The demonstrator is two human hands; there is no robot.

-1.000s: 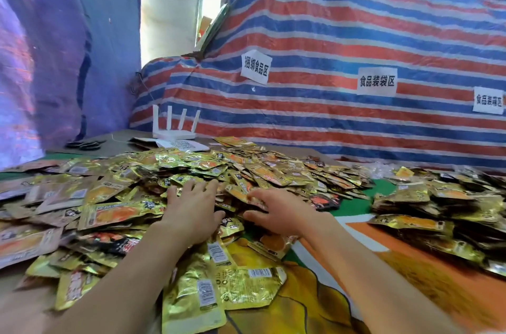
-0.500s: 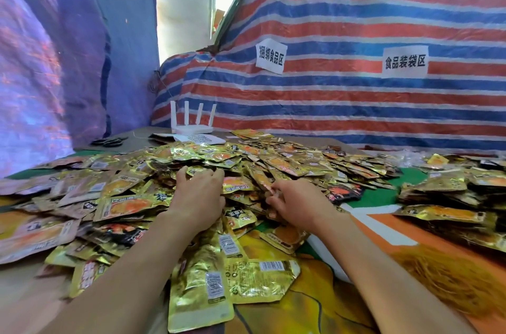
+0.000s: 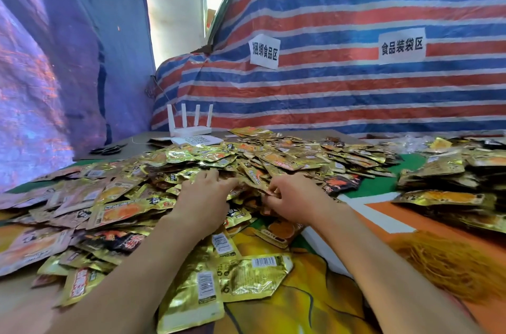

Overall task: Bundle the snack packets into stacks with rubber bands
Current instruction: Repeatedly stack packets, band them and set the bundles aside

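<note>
Only the head cam here, so one angle, looking down over both arms.

The snack packets [image 3: 246, 161] are dumped in a big loose pile across the middle and left of the surface [image 3: 309, 306]. They're mostly shiny gold, with some black ones and some pinkish ones out at the left edge. None of the ones in this pile look banded.

The left hand [image 3: 204, 196] lies palm down on the pile. Its fingers are pretty much straight and spread, pointing away from the camera, just pressing on packets rather than gripping any. The right hand [image 3: 294, 198] is just beside it, and that one is curled. Its fingertips [image 3: 273, 191] are tucked in with the thumb, pinching the edge of a packet or two at the near side of the pile. Can't tell exactly how many it has.

A few gold packets lie barcode side up right in front of the camera, between the forearms. Over on the right, well apart from the main pile, there's a second heap of packets [image 3: 451, 177]. Near that, at the lower right, is a fuzzy orange tangle that looks like the rubber bands [image 3: 449, 265].

At the back sits a white router [image 3: 190, 125] with four antennas, and black scissors [image 3: 108, 149] lie off to its left. Behind everything hangs a red, white and blue striped tarp [image 3: 356, 98] with two paper signs [image 3: 264, 51] stuck on it.
</note>
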